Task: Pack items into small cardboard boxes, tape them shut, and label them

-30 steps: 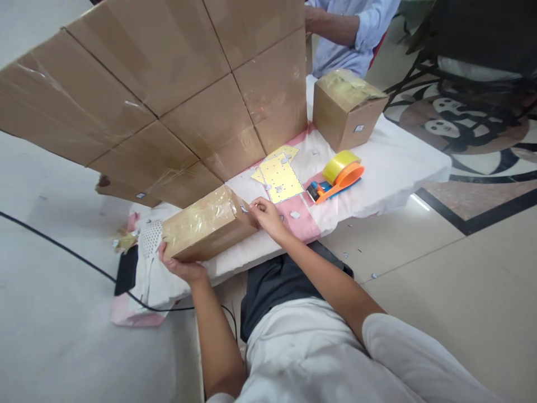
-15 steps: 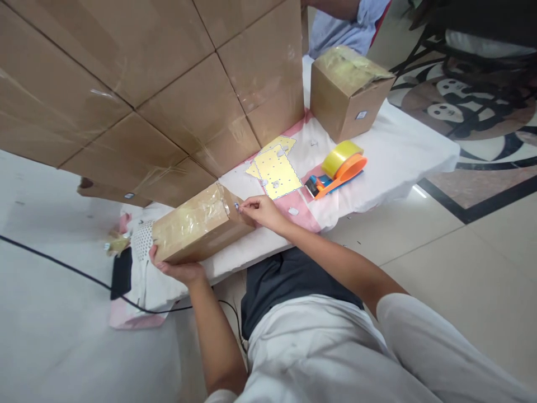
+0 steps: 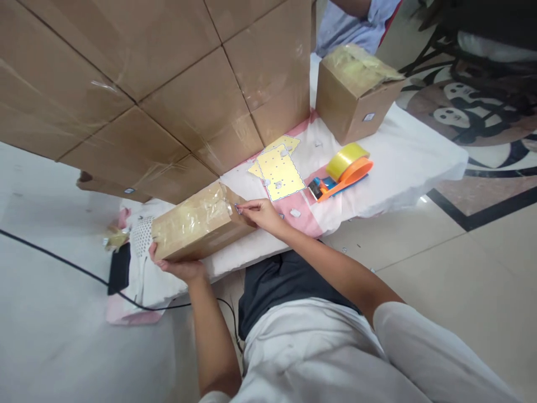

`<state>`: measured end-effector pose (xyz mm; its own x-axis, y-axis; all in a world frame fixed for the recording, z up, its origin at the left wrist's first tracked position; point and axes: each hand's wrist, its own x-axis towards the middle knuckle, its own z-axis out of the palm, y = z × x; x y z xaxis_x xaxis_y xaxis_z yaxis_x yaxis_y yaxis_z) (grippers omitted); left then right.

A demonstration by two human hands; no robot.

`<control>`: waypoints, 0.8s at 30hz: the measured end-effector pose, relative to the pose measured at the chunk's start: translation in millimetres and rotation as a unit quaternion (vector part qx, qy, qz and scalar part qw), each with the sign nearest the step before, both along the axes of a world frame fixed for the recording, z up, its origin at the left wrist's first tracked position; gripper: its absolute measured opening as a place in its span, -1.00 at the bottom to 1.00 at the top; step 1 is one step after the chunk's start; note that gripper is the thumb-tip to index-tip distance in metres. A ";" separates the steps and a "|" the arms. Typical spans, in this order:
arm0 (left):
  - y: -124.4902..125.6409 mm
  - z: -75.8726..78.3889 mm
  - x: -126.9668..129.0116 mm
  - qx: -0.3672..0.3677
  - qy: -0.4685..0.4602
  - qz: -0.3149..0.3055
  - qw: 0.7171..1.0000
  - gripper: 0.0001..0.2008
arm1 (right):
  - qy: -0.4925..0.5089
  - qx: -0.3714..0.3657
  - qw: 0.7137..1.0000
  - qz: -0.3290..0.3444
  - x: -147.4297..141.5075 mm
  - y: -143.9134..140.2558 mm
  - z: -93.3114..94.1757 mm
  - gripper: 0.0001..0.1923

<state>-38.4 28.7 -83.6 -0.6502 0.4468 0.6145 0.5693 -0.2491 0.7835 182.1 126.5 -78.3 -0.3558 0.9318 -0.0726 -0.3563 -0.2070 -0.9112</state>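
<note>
A taped cardboard box [image 3: 197, 223] lies on the cloth-covered table, with clear tape shining along its top. My left hand [image 3: 181, 268] grips its near left corner, fingers around the end and palm at the lower side. At the box's right end, my right hand [image 3: 260, 215] is closed in a pinch on a small white and blue label [image 3: 237, 208], which touches or nearly touches the cardboard. Right of that hand lie yellow dotted sheets [image 3: 282, 173] with small white scraps on them. Farther right rests an orange tape dispenser [image 3: 350, 172] carrying a yellow roll.
Large stacked cartons [image 3: 193, 101] form a wall behind the box. Another taped box [image 3: 356, 101] with a small label stands at the back right, near a person's blue clothing [image 3: 344, 31]. A black cable [image 3: 84, 272] crosses the left side, over a dark flat object [image 3: 119, 268].
The view has shifted slightly, so the table's right side sits a little farther right. Both hands keep nearly the same places on the box, the right still pinching at its end.
</note>
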 end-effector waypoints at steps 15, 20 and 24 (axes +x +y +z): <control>-3.8 -5.7 -9.3 0.030 -0.025 -0.051 0.998 -0.31 | -0.077 0.083 0.994 -0.002 16.6 5.3 11.0 -0.82; -7.7 -6.8 -9.0 -0.010 -0.004 -0.035 0.999 -0.29 | -0.006 0.006 1.000 0.013 6.1 0.0 2.4 -0.75; -7.6 -4.6 -5.6 -0.022 -0.006 -0.023 0.999 -0.29 | 0.012 -0.030 0.999 0.016 4.7 -1.1 2.1 -0.75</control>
<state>-44.0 21.1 -88.1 -0.6359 0.5024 0.5858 0.5485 -0.2397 0.8010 186.8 125.4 -76.2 -0.3882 0.9139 -0.1185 -0.3694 -0.2722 -0.8885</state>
